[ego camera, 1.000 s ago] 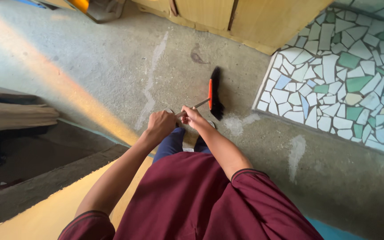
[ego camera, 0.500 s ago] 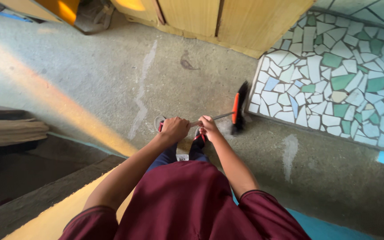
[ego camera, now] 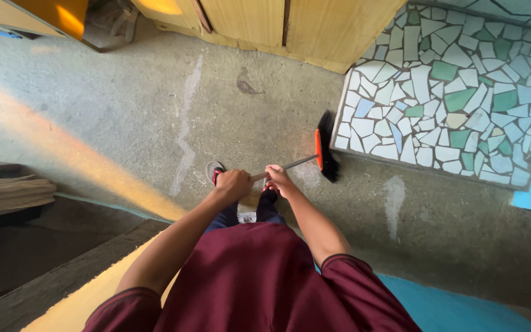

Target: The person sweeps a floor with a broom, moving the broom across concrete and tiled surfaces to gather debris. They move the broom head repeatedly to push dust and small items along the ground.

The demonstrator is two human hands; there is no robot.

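On the grey concrete floor, left hand and right hand fingers wrapped round broom, mosaic step just beside bristles

Single head-worn view, looking steeply down, near own torso, over concrete floor

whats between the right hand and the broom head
Only the broom's thin metal handle spans from the right hand to the broom head, over bare concrete floor, in the head view.

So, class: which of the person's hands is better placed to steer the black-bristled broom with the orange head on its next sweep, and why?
Probably the right hand: it grips the grey handle nearer the black-bristled broom head. The left hand holds the handle's end.
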